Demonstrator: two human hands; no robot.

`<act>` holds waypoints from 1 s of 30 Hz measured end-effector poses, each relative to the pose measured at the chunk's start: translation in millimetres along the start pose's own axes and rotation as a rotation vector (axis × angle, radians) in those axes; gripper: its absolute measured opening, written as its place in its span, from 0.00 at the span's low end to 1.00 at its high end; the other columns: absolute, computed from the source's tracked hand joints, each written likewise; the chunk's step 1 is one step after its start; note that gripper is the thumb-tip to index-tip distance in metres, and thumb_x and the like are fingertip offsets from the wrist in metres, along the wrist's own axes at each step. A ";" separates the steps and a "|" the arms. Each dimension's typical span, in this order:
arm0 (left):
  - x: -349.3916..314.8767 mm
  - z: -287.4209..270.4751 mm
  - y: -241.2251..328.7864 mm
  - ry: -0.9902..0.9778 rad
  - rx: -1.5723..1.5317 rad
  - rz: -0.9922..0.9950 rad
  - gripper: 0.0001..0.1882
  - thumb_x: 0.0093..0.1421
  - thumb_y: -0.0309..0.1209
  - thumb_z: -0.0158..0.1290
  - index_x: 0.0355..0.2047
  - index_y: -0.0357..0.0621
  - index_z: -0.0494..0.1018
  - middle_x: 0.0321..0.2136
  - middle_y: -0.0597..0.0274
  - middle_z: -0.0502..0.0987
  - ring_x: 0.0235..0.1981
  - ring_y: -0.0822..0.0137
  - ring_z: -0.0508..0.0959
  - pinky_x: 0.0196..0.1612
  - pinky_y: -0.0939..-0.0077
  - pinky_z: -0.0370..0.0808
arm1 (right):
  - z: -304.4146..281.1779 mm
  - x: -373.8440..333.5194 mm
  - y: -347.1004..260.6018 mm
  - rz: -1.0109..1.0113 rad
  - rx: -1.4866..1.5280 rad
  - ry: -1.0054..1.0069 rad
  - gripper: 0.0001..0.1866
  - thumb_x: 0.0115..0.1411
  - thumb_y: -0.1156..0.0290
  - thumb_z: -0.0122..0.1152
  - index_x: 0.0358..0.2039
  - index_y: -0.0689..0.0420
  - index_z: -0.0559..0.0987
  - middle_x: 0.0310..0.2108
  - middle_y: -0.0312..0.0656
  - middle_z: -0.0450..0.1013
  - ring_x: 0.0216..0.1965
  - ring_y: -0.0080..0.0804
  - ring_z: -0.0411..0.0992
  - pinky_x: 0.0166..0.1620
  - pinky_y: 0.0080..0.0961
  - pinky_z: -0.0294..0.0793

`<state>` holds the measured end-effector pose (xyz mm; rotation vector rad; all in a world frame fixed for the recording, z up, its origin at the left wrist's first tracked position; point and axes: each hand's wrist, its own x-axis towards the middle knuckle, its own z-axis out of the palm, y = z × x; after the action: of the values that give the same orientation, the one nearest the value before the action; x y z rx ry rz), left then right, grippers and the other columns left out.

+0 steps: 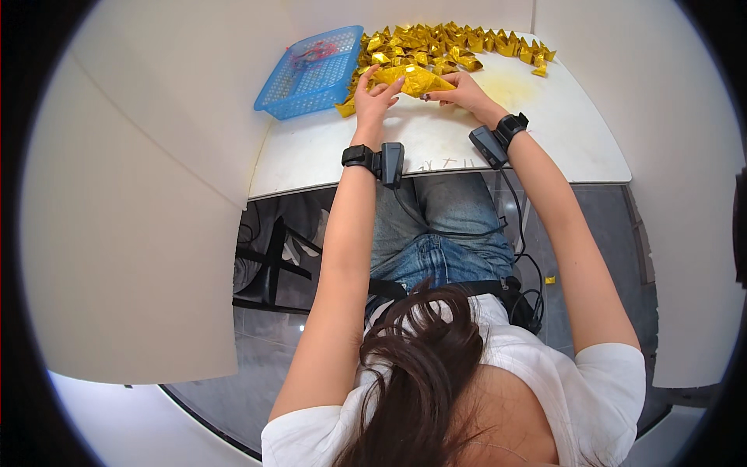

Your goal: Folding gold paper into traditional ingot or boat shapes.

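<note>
Left grip (374, 105), right grip (469, 93) pinch gold foil ingot (414, 80) above worktop (311, 159); ingot pile (436, 39) far, blue basket (305, 104) left.

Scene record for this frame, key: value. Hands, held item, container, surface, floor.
left_hand: left hand at the left end of the gold foil piece
right_hand: right hand at its right end
held_item: foil piece, between both hands
pile: folded gold shapes, beyond the hands
container: blue basket, left of pile; reddish contents unclear
surface: white table
floor: small gold bit
</note>
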<state>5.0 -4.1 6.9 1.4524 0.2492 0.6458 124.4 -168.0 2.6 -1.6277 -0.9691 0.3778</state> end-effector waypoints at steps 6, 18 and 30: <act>-2.1 3.1 -0.9 -0.014 -0.063 0.012 0.33 0.50 0.27 0.61 0.55 0.54 0.59 0.33 0.63 0.75 0.36 0.73 0.75 0.37 0.78 0.71 | -0.7 0.9 8.7 -0.090 0.084 -0.047 0.23 0.48 0.73 0.65 0.46 0.61 0.73 0.27 0.31 0.73 0.25 0.15 0.69 0.29 0.13 0.67; 2.1 0.7 -5.5 0.010 -0.086 0.049 0.28 0.49 0.24 0.61 0.50 0.50 0.65 0.32 0.65 0.73 0.34 0.74 0.74 0.34 0.81 0.74 | 0.5 4.5 8.1 -0.038 0.131 -0.037 0.26 0.53 0.64 0.62 0.51 0.58 0.68 0.25 0.33 0.73 0.22 0.16 0.69 0.25 0.12 0.65; 3.8 0.8 -3.0 -0.103 -0.242 -0.043 0.10 0.58 0.32 0.52 0.39 0.45 0.69 0.32 0.65 0.73 0.32 0.69 0.74 0.37 0.74 0.76 | -4.4 12.4 15.0 0.015 0.151 0.200 0.12 0.58 0.62 0.57 0.27 0.58 0.72 0.20 0.32 0.69 0.18 0.16 0.70 0.23 0.12 0.65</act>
<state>9.2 -2.7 5.0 1.2402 0.1166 0.5446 140.8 -161.6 -6.8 -1.5042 -0.7598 0.2852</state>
